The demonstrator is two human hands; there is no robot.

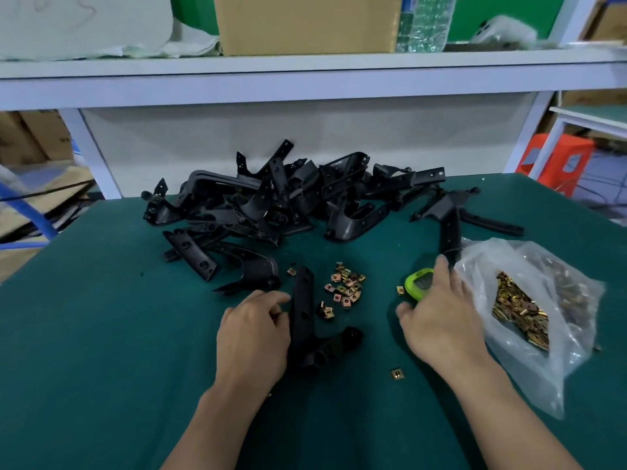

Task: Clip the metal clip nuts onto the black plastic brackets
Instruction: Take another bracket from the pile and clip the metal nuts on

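Note:
A black plastic bracket (302, 320) lies on the green table in front of me, and my left hand (252, 334) grips its left side. A small heap of brass-coloured metal clip nuts (346, 288) sits just right of the bracket, with one stray nut (397, 374) nearer to me. My right hand (441, 317) rests fingers spread on a lime-green timer (420, 282), covering its lower right part. A big pile of black brackets (291, 201) fills the middle of the table beyond my hands.
A clear plastic bag of clip nuts (522, 310) lies at the right, touching my right hand's far side. A white shelf (305, 79) with a cardboard box (308, 23) and a water bottle (425, 22) overhangs the table's back edge. An orange stool (556, 161) stands off the right.

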